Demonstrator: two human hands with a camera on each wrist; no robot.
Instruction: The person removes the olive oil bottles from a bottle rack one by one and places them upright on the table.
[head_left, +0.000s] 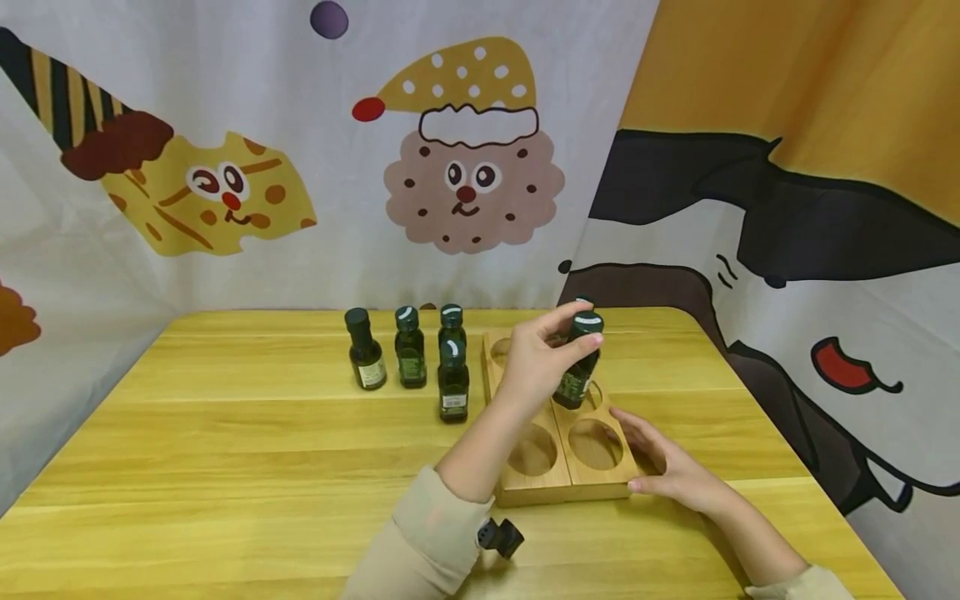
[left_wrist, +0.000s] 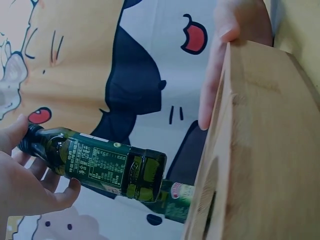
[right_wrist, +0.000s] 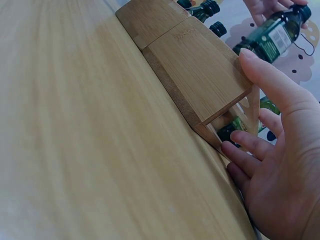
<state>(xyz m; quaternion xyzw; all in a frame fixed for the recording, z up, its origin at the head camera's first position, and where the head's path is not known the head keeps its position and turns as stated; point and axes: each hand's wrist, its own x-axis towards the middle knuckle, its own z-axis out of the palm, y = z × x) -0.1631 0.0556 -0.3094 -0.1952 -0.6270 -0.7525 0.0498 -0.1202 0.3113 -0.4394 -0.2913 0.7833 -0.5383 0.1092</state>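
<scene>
Head view, bottle [head_left: 577, 377]: slightly tilted, base over wooden holder [head_left: 536, 495].
Left hand [head_left: 540, 354]: nearer; grips bottle's neck.
Right hand [head_left: 675, 473]: spread wide, touching holder's side.

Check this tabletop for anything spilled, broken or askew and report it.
Nothing stands out: I see no spill or damage. Four dark green glass bottles stand left of the pale wooden rack with round holes, and the left hand holds another dark bottle above it.
</scene>
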